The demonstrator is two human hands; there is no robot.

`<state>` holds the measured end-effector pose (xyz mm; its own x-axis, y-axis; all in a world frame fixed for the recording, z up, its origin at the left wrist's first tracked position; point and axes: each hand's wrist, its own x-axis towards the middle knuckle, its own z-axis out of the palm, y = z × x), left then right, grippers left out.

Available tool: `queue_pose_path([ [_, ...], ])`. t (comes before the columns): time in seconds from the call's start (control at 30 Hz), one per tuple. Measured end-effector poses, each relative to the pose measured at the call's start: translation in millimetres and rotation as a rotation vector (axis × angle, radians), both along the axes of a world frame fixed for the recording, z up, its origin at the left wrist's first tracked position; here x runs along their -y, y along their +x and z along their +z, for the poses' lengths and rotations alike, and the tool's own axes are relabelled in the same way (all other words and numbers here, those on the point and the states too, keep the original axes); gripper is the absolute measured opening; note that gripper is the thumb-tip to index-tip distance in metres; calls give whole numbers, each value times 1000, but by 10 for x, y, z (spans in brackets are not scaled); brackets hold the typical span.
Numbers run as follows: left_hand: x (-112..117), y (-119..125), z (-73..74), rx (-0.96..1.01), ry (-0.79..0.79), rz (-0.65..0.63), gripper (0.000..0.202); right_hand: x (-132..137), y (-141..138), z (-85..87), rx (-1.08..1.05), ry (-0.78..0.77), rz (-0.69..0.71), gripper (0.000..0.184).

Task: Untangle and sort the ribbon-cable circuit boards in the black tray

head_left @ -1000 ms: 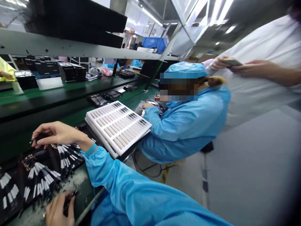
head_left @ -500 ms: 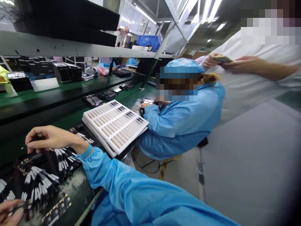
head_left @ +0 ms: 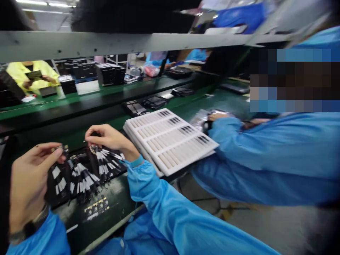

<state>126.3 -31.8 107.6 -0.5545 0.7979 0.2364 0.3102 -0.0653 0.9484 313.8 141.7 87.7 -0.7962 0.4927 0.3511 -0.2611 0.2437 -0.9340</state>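
Observation:
My left hand (head_left: 34, 173) is closed in a pinch on a small dark flex circuit (head_left: 64, 150) with tiny light-coloured parts, at the left of the bench. To its right, my right hand (head_left: 107, 137) has thumb and fingertips pressed together; whatever is between them is too small to make out. Under and between both hands lie fanned-out bunches of black flex strips with white tabs (head_left: 83, 177). In front of them, on the green bench, sits a small panel with gold-coloured pads (head_left: 97, 209).
Right of my right hand stand stacked white slotted trays (head_left: 170, 141) with several dark pieces in them. A co-worker in a blue smock (head_left: 271, 152) sits close on the right. A shelf edge (head_left: 119, 44) crosses above the bench. Dark devices (head_left: 155, 102) lie behind the trays.
The view has swung left and down, so my left hand shows fully with the flex circuit lifted beside the bunches. My right hand stays pinched. The standing person at right has left view.

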Motion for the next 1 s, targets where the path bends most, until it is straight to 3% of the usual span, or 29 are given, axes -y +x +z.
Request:
queue_pose_path([
  [0.07,-130,74,151,51,26,-22,29,20,23,7,1,26,-27,30],
  [0.13,-237,123,193,62,34,-69,27,52,38,17,13,23,-33,33],
  [0.33,-344,143,67,64,1,-138,21,144,34,27,70,19,-11,24],
  [0.53,-343,123,64,45,-3,-124,18,159,33,26,82,32,-27,13],
  [1.0,-349,109,50,31,-43,-202,13,183,-19,-51,132,-55,-12,28],
])
